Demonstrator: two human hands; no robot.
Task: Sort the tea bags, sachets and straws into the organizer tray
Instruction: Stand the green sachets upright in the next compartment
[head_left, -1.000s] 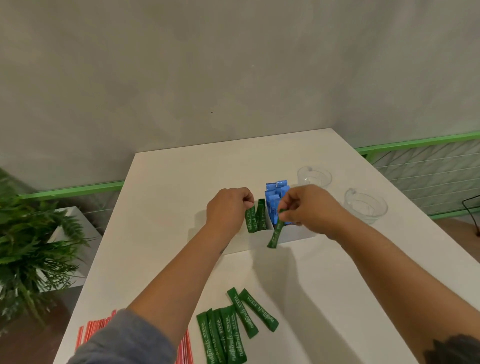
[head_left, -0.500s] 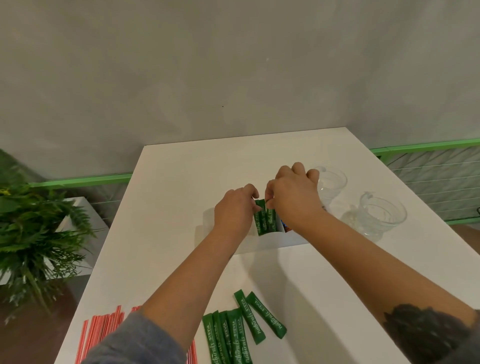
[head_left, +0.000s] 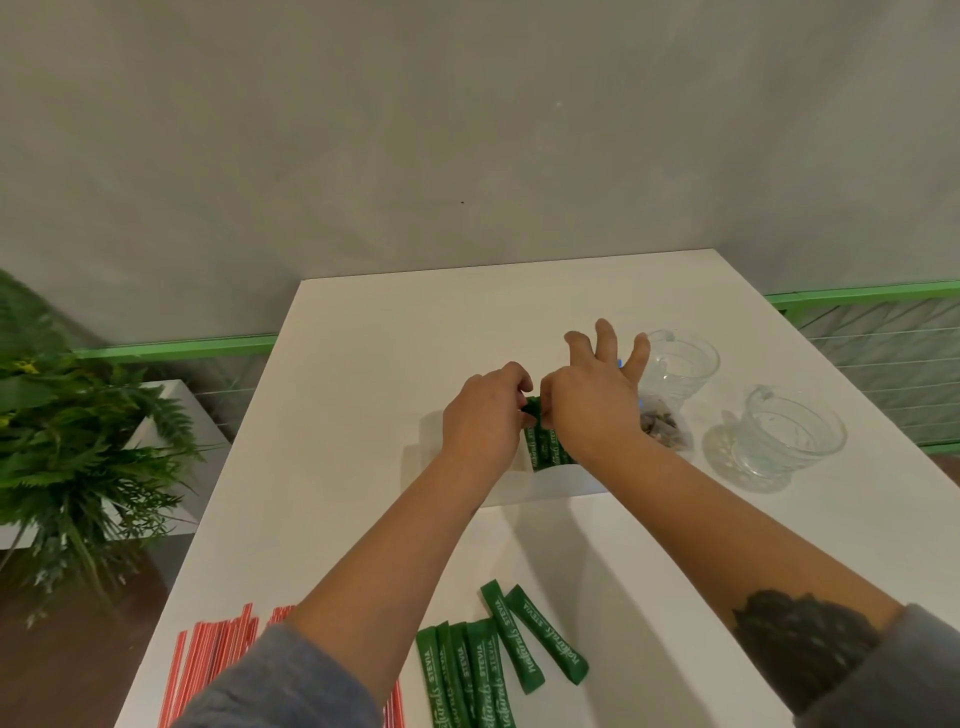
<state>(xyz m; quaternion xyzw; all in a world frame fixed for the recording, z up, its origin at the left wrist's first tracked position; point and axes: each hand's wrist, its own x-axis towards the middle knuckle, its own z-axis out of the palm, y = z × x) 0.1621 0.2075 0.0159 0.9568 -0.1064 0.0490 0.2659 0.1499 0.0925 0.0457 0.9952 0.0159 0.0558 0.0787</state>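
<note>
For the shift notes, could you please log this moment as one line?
both hands at tray | green sachets going in | more sachets, straws waiting

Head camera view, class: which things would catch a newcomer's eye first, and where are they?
Two hands meet mid-table: the left hand and right hand both pinch the green sachets standing in the tray of the white organizer tray. More loose green sachets lie fanned at the near edge, with red straws to their left. Two clear glass cups sit to the right.
</note>
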